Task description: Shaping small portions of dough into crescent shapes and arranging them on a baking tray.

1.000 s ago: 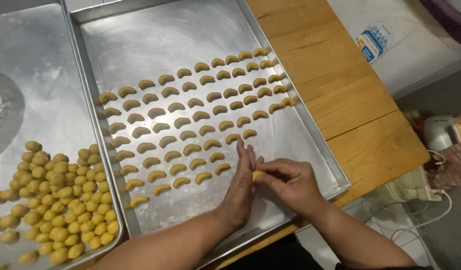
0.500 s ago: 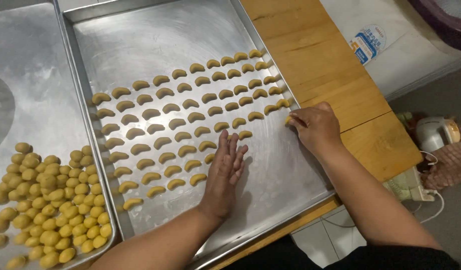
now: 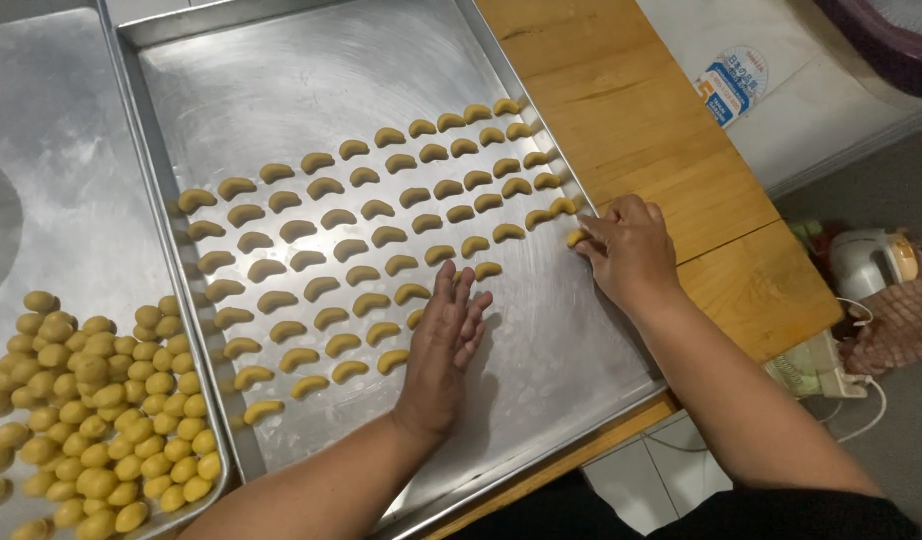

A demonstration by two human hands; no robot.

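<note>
While left hand (image 3: 446,345) stays flat, right hand (image 3: 629,248) lowered dough crescent (image 3: 577,237) onto tray (image 3: 541,370)

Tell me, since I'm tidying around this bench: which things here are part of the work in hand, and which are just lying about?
In use:
right hand setting a dough crescent
left hand flat on the metal tray
rows of crescents
dough balls on the second tray

Lying about:
white appliance
checked cloth
white cord
wooden table

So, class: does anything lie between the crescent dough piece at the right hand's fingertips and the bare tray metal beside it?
Nothing visible does. The right hand holds the crescent dough piece just over open metal of the tray.
</note>
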